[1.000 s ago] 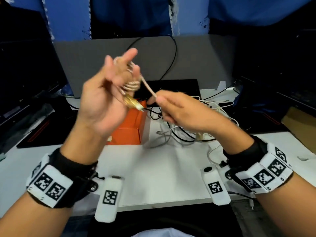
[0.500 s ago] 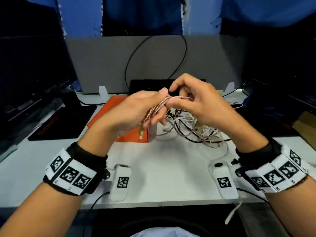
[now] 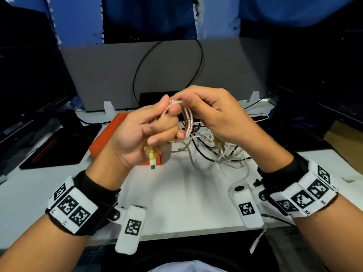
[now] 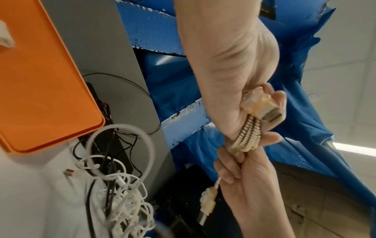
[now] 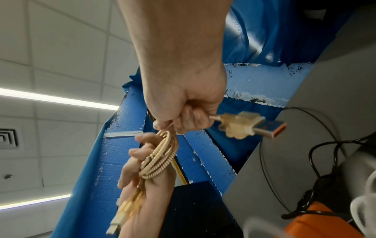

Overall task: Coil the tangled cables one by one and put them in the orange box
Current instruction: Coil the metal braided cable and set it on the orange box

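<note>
Left hand (image 3: 137, 134) and right hand (image 3: 214, 116), fingers clamped on the gold braided, coiled cable (image 3: 187, 122) above the white worktop (image 3: 176, 193) beside the flat orange box (image 3: 104, 140): keep loops pinched together, tucking the loose plug end, before lowering it in.

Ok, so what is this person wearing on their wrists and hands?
Both hands are bare. The left wrist carries a black strap with a white band printed with square black-and-white markers, and a white oblong camera pod bearing one marker. The right wrist has a matching black-and-white marker band and white marked pod; a thin cable trails from it. No sleeves show.
</note>
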{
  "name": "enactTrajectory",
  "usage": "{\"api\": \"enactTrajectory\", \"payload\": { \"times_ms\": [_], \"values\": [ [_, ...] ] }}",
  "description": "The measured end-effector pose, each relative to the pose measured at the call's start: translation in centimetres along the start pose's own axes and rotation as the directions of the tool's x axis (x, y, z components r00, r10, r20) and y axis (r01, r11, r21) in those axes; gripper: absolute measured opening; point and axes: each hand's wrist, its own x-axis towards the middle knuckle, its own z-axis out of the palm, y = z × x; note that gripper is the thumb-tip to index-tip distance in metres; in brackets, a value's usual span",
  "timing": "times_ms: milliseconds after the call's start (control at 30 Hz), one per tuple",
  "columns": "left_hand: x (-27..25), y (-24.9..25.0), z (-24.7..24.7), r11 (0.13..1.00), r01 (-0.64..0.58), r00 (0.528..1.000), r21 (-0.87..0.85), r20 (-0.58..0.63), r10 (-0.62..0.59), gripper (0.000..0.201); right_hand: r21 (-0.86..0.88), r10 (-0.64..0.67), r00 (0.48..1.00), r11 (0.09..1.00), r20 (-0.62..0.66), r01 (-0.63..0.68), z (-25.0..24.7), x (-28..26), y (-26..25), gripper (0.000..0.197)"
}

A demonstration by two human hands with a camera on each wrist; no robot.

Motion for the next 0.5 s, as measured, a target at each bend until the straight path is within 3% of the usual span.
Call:
{"api": "enactTrajectory", "payload": {
  "times_ms": [100,200,300,333,400,467,500],
  "values": [
    [0.2,0.7,0.1,0.976,-0.183,0.981,-0.114,-0.081,0.175,0.043,-0.011,0.024,1.000,1.000,-0.002,-0.024,0.2,0.2,0.5,0.029],
    [0.6,0.6,0.5,0.925,-0.372,0.898,-0.078,-0.283,0.338,0.051,-0.063,0.123,0.992,0.991,0.027,-0.121,0.7,0.1,1.0,0.036],
    [0.8,0.2,0.0,0.883,-0.469,0.820,-0.022,-0.380,0.427,0.050,-0.096,0.208,0.970,0.976,0.129,-0.197,0.9,-0.1,1.0,0.038],
    [0.7,0.2,-0.3,0.874,-0.485,0.795,0.036,-0.397,0.458,0.045,-0.114,0.234,0.958,0.970,0.167,-0.217,1.0,-0.1,1.0,0.035],
    [0.7,0.3,-0.3,0.829,-0.435,0.718,0.350,-0.421,0.554,0.035,-0.097,0.260,0.941,0.965,0.216,-0.244,1.3,-0.1,0.7,0.027],
    [0.9,-0.5,0.2,0.634,-0.290,0.664,0.717,-0.326,0.673,0.031,-0.004,0.282,0.925,0.957,0.254,-0.291,1.7,-0.3,0.2,0.025],
    [1.0,-1.0,0.5,0.480,-0.214,0.675,0.851,-0.226,0.702,0.029,0.045,0.292,0.913,0.947,0.284,-0.317,1.8,-0.4,-0.1,0.025]
  ]
}}
